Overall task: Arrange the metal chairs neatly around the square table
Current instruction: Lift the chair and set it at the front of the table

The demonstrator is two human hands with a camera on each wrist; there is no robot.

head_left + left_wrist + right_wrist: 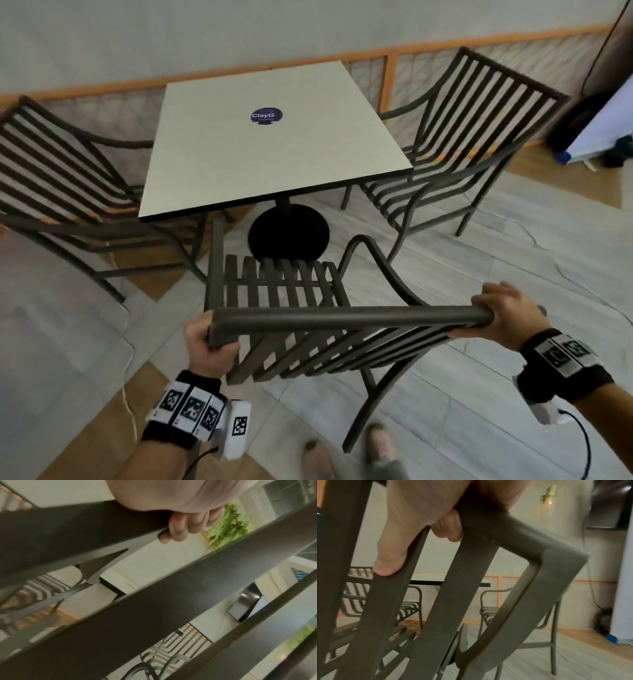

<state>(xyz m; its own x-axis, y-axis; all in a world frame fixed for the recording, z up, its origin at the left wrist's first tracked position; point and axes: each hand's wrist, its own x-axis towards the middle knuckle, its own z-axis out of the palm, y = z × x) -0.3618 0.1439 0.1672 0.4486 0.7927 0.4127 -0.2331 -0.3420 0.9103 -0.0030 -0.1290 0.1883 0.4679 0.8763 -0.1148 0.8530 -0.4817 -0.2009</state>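
A left chair (65, 178) sits beside the square table (274, 144), whose round sticker (267, 115) reads "ClayG"; a right chair (455, 144) stands opposite; the left hand (209, 346) and right hand (507, 315) each curl round the near chair's (291, 301) top rail; only the left wrist view shows green foliage (226, 526).

Each of my wrists wears a black fabric band (178, 433) ringed with white square tags printed in black-and-white codes. A small white box (236, 430) sits at my left wrist; a thin black cable (582, 442) loops from my right.
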